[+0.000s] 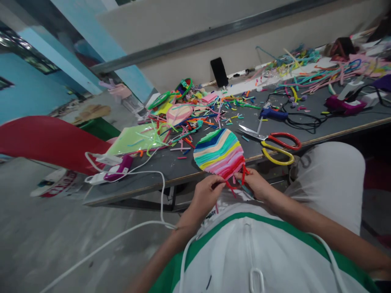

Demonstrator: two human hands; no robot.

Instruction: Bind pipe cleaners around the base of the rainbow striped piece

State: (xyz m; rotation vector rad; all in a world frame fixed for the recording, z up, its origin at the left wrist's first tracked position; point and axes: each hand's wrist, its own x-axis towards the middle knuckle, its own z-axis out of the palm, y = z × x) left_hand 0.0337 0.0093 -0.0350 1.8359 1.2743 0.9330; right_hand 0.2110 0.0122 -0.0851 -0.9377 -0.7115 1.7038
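A round disc (pixel 220 152) covered in rows of coloured pipe cleaners rests at the table's front edge, striped green, blue, cream, teal, yellow, pink and red. At its lower edge my left hand (pixel 210 188) pinches a red pipe cleaner (pixel 231 188). My right hand (pixel 252 183) is closed at the disc's lower right, with a red pipe cleaner end standing up by its fingers. A teal strand shows under that hand. Scissors (pixel 269 142) with one red and one yellow handle lie to the right, blades apart, beside a blue glue gun (pixel 273 114).
Cut pipe cleaner pieces (pixel 235 101) litter the grey table (pixel 330 130). A phone (pixel 219 72) leans against the wall. Purple power strips (pixel 345 105) sit at both ends, with a white cable (pixel 163 195) hanging at left. A red chair (pixel 51 142) stands left.
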